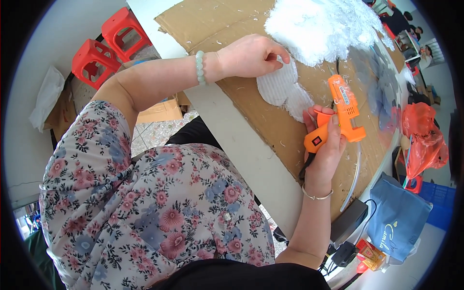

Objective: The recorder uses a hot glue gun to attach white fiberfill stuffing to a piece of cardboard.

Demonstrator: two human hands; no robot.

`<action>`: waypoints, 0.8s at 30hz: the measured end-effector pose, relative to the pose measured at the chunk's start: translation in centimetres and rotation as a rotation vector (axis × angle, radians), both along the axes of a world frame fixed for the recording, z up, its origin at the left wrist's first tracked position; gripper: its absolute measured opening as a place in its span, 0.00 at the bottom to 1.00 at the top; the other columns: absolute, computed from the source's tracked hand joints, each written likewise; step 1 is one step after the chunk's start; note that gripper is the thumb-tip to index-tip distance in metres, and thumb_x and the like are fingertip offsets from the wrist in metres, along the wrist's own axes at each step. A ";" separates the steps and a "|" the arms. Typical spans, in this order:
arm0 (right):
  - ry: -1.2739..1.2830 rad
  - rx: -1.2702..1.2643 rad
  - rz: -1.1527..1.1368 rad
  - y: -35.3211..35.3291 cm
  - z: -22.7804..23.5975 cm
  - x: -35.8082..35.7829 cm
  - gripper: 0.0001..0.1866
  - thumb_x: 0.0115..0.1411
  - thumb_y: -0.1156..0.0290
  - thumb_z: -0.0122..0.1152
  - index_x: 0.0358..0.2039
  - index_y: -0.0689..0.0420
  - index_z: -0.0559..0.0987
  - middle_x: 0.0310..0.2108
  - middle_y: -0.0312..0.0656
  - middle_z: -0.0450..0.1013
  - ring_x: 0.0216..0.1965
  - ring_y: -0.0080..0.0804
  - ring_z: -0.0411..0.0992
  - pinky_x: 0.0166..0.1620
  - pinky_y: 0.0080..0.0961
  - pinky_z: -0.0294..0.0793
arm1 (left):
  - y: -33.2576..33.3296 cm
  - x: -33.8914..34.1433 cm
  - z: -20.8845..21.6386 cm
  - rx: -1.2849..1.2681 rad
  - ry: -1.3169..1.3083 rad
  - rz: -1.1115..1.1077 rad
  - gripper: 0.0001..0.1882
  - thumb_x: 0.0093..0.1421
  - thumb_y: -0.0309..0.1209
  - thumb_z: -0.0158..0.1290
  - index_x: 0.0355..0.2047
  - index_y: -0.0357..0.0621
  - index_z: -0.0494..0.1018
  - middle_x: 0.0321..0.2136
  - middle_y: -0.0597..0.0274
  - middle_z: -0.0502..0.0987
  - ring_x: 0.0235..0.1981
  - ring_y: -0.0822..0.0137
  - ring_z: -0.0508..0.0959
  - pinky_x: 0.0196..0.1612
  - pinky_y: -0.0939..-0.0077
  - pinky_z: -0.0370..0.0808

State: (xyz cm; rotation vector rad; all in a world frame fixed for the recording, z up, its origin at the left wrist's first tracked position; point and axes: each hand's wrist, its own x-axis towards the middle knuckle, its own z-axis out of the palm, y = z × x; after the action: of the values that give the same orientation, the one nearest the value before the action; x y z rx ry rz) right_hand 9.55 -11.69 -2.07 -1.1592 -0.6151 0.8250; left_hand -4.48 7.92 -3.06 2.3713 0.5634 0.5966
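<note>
My right hand (pixel 325 140) is wrapped round an orange hot glue gun (pixel 344 104), its nozzle toward the far side. A clear glue stick (pixel 356 174) trails from its back end toward me. My left hand (pixel 256 55), fingers curled in, is over the far edge of a white ribbed fabric piece (pixel 280 87) lying flat. Whatever its fingertips hold, if anything, is hidden. The near tip of that piece lies beside my right fingers. Beyond both hands is a heap of fluffy white material (pixel 324 29).
Brown cardboard (pixel 261 118), strewn with white fibres, covers the white table (pixel 232 130). Translucent grey pieces (pixel 382 82) lie at the right. A red plastic bag (pixel 423 135), a blue bag (pixel 398 212) and a black box (pixel 349 222) stand near the right edge. Red stools (pixel 94 60) are at far left.
</note>
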 end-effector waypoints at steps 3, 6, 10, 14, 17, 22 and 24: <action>0.005 -0.003 -0.002 0.1 -0.2 0.2 0.14 0.64 0.67 0.47 0.39 0.66 0.72 0.38 0.46 0.72 0.39 0.34 0.72 0.49 0.34 0.72 | 0.5 0.2 -0.4 -0.040 -0.014 0.012 0.09 0.53 0.30 0.53 0.35 0.48 0.78 0.19 0.58 0.75 0.23 0.61 0.75 0.30 0.69 0.72; 0.002 0.007 -0.013 0.0 -0.4 0.6 0.14 0.64 0.67 0.48 0.39 0.66 0.72 0.38 0.47 0.72 0.40 0.34 0.72 0.49 0.35 0.73 | 0.8 1.0 -1.1 0.005 -0.037 -0.014 0.09 0.54 0.28 0.54 0.37 0.46 0.77 0.17 0.62 0.71 0.18 0.71 0.69 0.25 0.76 0.68; -0.011 0.042 -0.070 -0.2 -0.4 1.9 0.14 0.64 0.66 0.47 0.41 0.66 0.71 0.39 0.47 0.72 0.40 0.34 0.72 0.47 0.37 0.74 | 0.8 1.5 -1.5 0.031 -0.015 -0.022 0.09 0.55 0.28 0.54 0.37 0.46 0.78 0.18 0.62 0.72 0.19 0.71 0.70 0.26 0.76 0.69; -0.029 0.030 -0.191 -0.2 0.3 3.5 0.14 0.64 0.66 0.47 0.41 0.65 0.71 0.39 0.47 0.71 0.40 0.33 0.72 0.47 0.37 0.74 | 0.8 2.1 -1.9 -0.013 0.021 0.017 0.09 0.53 0.32 0.53 0.35 0.48 0.78 0.20 0.60 0.76 0.23 0.62 0.76 0.32 0.70 0.73; -0.022 0.064 -0.203 -0.6 0.5 4.2 0.14 0.64 0.66 0.46 0.42 0.65 0.71 0.39 0.47 0.71 0.40 0.32 0.72 0.47 0.37 0.75 | 0.6 2.7 -2.2 -0.001 0.020 0.019 0.10 0.53 0.32 0.53 0.35 0.48 0.78 0.21 0.60 0.76 0.24 0.62 0.76 0.32 0.70 0.73; -0.022 0.056 -0.148 -0.7 0.2 4.8 0.14 0.64 0.67 0.46 0.42 0.64 0.71 0.39 0.47 0.71 0.40 0.32 0.72 0.46 0.37 0.75 | 0.2 3.1 -1.9 0.002 0.024 0.029 0.10 0.54 0.32 0.53 0.35 0.48 0.78 0.21 0.60 0.76 0.24 0.63 0.76 0.32 0.71 0.73; -0.024 0.045 -0.137 -0.7 0.1 4.6 0.14 0.64 0.67 0.46 0.42 0.64 0.71 0.38 0.47 0.72 0.40 0.32 0.72 0.46 0.37 0.75 | 0.0 3.0 -1.9 -0.003 0.045 0.032 0.10 0.53 0.32 0.53 0.36 0.48 0.78 0.22 0.60 0.76 0.24 0.63 0.76 0.32 0.71 0.73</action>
State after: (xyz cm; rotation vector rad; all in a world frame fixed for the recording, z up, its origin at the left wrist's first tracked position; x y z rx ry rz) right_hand 14.12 -12.41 -1.98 -1.1583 -0.5647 0.6790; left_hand -1.45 7.95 -4.92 2.3819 0.6234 0.5569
